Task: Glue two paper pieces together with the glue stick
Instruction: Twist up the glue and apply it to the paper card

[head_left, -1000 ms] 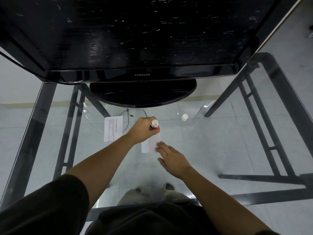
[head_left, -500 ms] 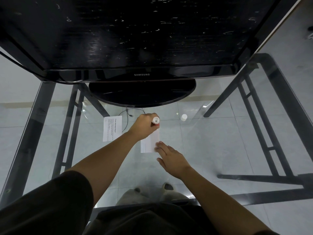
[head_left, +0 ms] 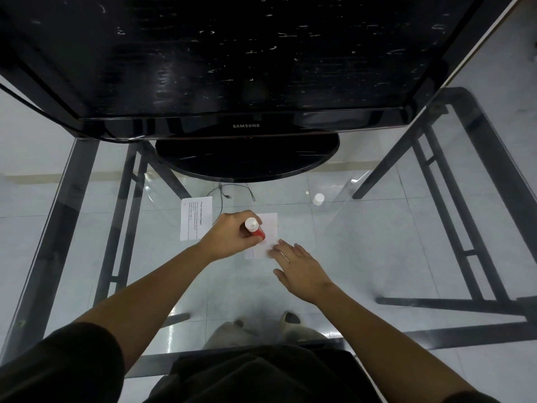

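My left hand [head_left: 231, 235] grips a red glue stick [head_left: 255, 229] with a white end, tilted down onto a small white paper piece [head_left: 268, 225] lying on the glass table [head_left: 377, 257]. The paper's lower edge is held flat by the straight fingers of my right hand [head_left: 299, 269]. A second paper piece [head_left: 195, 218], printed with text, lies flat just left of my left hand. The glue stick's white cap [head_left: 318, 198] stands apart at the back right.
A black Samsung monitor [head_left: 247, 68] on a round base [head_left: 247, 158] fills the back of the table. A thin cable [head_left: 229, 193] lies in front of the base. Black table legs show through the glass at left and right.
My left hand has drawn the glue stick back toward me along the paper after reaching its far end. My right hand stays on the paper's near edge.
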Available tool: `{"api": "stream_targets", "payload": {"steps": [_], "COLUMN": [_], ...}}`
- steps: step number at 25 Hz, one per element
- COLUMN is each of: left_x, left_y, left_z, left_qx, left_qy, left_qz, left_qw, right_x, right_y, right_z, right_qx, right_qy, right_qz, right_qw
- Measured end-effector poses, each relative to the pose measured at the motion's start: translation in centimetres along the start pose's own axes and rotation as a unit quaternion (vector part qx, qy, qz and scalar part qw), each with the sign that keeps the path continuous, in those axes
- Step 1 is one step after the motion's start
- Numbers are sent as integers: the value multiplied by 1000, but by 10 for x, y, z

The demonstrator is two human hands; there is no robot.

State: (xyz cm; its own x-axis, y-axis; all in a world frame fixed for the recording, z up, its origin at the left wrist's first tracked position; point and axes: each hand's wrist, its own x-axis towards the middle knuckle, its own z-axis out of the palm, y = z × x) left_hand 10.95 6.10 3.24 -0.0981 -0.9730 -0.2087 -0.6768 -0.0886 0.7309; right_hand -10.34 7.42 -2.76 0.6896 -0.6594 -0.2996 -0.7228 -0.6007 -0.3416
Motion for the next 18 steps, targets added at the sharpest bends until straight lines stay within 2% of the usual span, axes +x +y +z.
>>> {"api": "stream_targets", "payload": {"steps": [4, 15, 18], "left_x": [-11, -12, -1], "left_y": [-2, 3, 5], "left_z": [6, 12, 4], "left_qx": [-17, 55, 67], "left_qy": [-30, -86, -44], "left_qz": [9, 49, 48], "left_qw": [999, 994, 996], "right_x": [-8, -10, -10], "right_y": [7, 9, 10], "right_z": [-1, -3, -3], "right_qx": [-40, -74, -78], "right_qy": [-27, -23, -22], "right_qz": [-12, -18, -21], "right_qw": [999, 997, 997]}}
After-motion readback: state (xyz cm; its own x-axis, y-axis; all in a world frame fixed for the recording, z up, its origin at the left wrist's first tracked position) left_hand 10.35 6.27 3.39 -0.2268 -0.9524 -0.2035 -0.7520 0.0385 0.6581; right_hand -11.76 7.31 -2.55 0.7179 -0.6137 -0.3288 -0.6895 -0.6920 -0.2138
